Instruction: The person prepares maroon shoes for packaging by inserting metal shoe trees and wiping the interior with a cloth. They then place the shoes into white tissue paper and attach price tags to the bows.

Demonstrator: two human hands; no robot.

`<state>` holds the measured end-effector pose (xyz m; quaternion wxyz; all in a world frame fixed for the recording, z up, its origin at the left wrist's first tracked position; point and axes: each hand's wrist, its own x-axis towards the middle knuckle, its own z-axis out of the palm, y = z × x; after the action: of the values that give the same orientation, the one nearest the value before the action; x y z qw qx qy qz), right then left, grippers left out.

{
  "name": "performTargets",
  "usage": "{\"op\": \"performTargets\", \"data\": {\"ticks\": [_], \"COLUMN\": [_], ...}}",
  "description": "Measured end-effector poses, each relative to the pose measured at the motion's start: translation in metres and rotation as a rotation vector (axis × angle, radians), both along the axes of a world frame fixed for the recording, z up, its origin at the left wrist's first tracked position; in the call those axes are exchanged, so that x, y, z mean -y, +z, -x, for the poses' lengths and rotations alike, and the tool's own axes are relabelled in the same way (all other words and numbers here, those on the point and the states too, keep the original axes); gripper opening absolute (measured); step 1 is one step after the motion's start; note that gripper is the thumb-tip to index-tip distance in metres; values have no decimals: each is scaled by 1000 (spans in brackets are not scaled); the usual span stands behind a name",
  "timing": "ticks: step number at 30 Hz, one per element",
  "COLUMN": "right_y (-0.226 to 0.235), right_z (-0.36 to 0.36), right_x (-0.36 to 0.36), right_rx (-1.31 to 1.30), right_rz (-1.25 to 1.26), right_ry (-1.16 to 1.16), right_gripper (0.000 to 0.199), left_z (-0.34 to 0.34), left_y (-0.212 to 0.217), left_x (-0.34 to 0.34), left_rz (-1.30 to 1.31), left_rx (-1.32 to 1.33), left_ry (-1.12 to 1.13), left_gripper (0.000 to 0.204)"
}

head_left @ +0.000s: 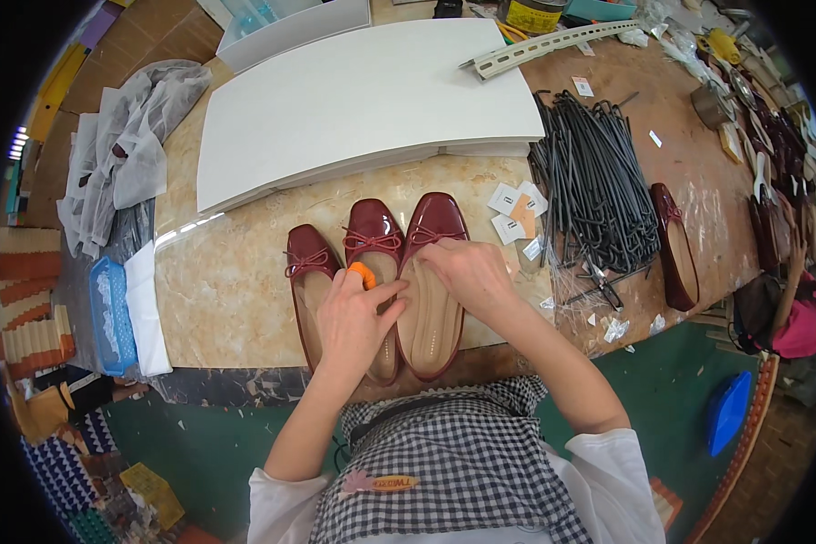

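Observation:
Three glossy dark red ballet flats with thin bows lie side by side before me, toes pointing away: a left flat, a middle flat and a right flat. My left hand rests over the middle flat, fingers apart, with an orange cover on one finger. Its thumb and forefinger reach toward the inner edge of the right flat. My right hand is closed at the right flat's opening, just below the bow; its fingertips pinch the upper there and are partly hidden. Beige insoles show inside the flats.
Behind the flats lies a stack of white board. Right of it are a heap of black hooked rods, small tags and another red flat. A blue basket and sheer fabric are at left.

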<state>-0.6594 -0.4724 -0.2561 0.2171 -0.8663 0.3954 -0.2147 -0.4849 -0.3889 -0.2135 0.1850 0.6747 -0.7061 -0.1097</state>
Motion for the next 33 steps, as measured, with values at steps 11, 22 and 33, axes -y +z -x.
{"op": "performTargets", "data": {"ticks": [11, 22, 33], "right_y": [2, -1, 3], "right_z": [-1, -1, 2], "right_x": [0, -4, -6], "right_rx": [29, 27, 73], "right_rz": [29, 44, 48], "right_ry": [17, -7, 79], "right_gripper": [10, 11, 12], "left_z": [1, 1, 6], "left_y": [-1, -2, -2], "left_x": [1, 0, -1], "left_rz": [9, -8, -37], "left_rx": [-8, 1, 32], "left_ry": [15, 17, 44], "left_gripper": [23, 24, 23]}}
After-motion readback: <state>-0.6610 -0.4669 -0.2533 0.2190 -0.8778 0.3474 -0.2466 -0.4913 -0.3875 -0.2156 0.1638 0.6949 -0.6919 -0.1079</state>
